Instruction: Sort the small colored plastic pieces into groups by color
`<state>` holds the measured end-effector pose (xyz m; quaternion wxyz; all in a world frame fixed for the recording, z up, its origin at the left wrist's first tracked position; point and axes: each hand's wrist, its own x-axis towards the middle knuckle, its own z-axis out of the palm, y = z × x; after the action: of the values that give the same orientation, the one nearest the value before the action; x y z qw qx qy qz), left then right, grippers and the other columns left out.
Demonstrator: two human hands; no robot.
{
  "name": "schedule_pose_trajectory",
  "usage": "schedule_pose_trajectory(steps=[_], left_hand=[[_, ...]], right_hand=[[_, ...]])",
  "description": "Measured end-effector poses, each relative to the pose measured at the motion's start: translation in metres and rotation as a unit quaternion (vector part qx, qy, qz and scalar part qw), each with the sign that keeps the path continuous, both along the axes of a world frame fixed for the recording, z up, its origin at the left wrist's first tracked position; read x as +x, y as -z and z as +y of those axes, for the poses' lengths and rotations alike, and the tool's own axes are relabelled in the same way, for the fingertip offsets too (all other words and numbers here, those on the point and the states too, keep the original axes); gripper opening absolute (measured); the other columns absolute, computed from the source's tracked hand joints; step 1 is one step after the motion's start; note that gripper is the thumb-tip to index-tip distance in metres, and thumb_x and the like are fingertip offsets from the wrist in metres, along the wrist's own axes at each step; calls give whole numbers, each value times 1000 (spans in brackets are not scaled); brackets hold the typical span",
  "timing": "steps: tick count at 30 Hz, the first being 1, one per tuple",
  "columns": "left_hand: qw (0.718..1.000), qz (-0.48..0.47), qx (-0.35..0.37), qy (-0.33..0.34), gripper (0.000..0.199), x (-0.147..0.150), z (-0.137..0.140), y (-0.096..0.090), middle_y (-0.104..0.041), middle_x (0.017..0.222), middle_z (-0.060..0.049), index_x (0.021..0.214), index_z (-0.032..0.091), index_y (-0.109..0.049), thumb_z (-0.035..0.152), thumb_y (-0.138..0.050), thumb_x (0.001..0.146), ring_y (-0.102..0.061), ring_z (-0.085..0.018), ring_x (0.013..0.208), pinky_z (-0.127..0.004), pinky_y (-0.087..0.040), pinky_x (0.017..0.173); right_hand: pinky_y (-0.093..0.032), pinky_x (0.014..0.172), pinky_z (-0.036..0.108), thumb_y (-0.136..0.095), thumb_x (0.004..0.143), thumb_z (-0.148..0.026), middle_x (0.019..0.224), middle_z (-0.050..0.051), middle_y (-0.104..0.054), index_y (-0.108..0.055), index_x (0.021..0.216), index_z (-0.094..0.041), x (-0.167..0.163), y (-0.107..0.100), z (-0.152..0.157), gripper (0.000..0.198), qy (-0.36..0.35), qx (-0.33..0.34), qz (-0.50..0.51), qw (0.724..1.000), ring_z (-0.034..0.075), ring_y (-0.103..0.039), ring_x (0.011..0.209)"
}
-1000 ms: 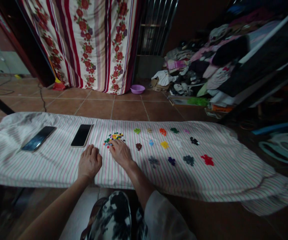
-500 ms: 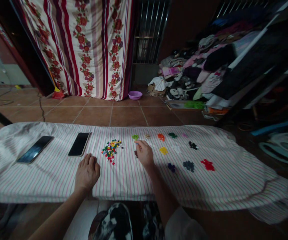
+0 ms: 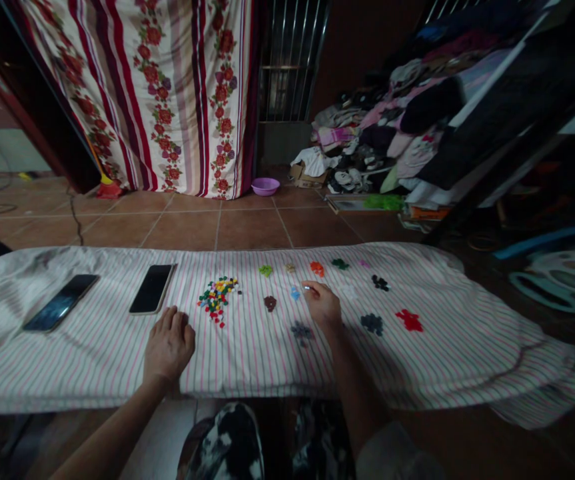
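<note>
My right hand (image 3: 323,305) hovers over the sorted piles, thumb and forefinger pinched on a small whitish piece (image 3: 308,287). Just left of its fingertips is a light blue pile (image 3: 295,293), with a grey pile (image 3: 301,331) nearer me and a brown pile (image 3: 270,303) farther left. The hand and forearm hide the yellow and dark blue piles. My left hand (image 3: 169,343) lies palm down on the striped cloth (image 3: 247,360), its fingers resting flat and holding nothing. Between the hands spreads a mixed heap of small coloured pieces (image 3: 217,298).
Two phones (image 3: 151,289) lie on the left. Lime (image 3: 266,271), beige (image 3: 290,267), orange (image 3: 317,269), dark green (image 3: 340,264) and pink (image 3: 364,264) piles line the far side. Black (image 3: 380,283), dark grey (image 3: 372,324) and red (image 3: 409,320) piles sit at right.
My right hand has moved right, from beside the brown pile to past the light blue one, uncovering the brown, light blue and grey piles. My left hand stays put; the view has shifted slightly.
</note>
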<state>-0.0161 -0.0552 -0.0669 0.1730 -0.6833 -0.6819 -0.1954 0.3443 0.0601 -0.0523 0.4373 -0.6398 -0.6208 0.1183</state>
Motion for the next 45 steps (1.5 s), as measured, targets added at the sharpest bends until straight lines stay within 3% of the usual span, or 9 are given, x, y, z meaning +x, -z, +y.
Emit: schedule_pose_trajectory(steps=[6, 27, 36, 45], left_hand=[[1000, 0, 1, 0, 25, -1, 0, 1, -61, 122, -18, 103, 15, -57, 26, -39, 89, -54, -33, 123, -47, -46, 101], [1000, -3, -13, -13, 26, 1, 0, -3, -60, 124, -18, 106, 14, -57, 25, -39, 90, -53, -33, 124, -46, -47, 100], [1000, -4, -10, -11, 27, 0, 1, -2, -61, 125, -20, 106, 11, -58, 24, -41, 89, -54, -34, 123, -46, -47, 101], [1000, -15, -11, -16, 27, 0, 0, -2, -61, 124, -20, 104, 11, -59, 25, -41, 89, -54, -34, 123, -47, -47, 101]], right_hand=[[-53, 76, 32, -49, 73, -24, 86, 5, -74, -74, 91, -21, 8, 5, -1, 32, -10, -27, 27, 999, 19, -67, 75], [-50, 85, 32, -47, 79, -15, 91, 7, -73, -75, 92, -21, -12, 17, 9, 31, -15, -29, -79, 996, 21, -65, 87], [-44, 86, 31, -61, 86, -33, 101, 11, -67, -69, 115, -18, -27, 6, 3, 33, -9, -66, -184, 981, 23, -60, 95], [-39, 87, 31, -62, 88, -27, 99, 8, -66, -72, 100, -20, -32, 1, 1, 17, -20, -85, -210, 974, 21, -57, 93]])
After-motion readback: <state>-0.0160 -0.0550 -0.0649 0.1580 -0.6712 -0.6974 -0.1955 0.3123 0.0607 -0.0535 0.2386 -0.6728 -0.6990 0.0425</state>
